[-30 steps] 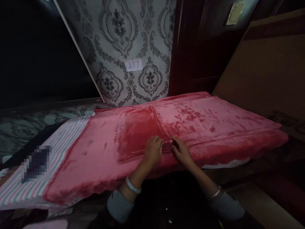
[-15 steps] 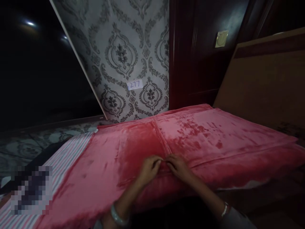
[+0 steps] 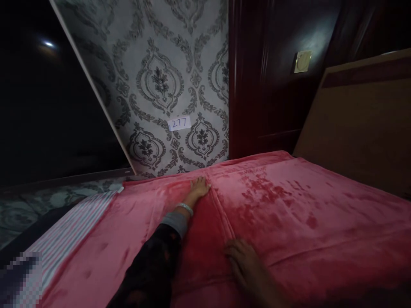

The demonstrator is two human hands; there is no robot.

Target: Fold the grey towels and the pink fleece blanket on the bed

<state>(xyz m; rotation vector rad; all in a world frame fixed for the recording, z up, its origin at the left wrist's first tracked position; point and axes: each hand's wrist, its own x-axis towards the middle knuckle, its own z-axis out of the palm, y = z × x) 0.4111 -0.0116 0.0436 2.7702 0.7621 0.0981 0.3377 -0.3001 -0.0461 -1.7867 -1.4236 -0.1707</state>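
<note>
A red-pink plush blanket (image 3: 272, 209) lies spread before me, with a raised seam or fold edge running away from me near its middle. My left hand (image 3: 199, 187) is stretched far forward, palm down and fingers spread on the blanket, just left of the far end of that fold. A pale bracelet circles its wrist. My right hand (image 3: 243, 259) is nearer to me at the near end of the fold, with bent fingers closed on the blanket. Its fingertips are partly in shadow.
Striped cloth (image 3: 80, 222) borders the blanket on the left. A dark screen-like panel (image 3: 58, 107) stands behind it. Patterned wallpaper (image 3: 160, 85) with a "277" label (image 3: 179, 123) and dark red wood panelling (image 3: 263, 85) rise at the back. A brown board (image 3: 362, 124) leans at right.
My hands were together, pinching the blanket near its front. The left hand has moved forward along the fold and flattened out; the right has stayed near the fold's near end.
</note>
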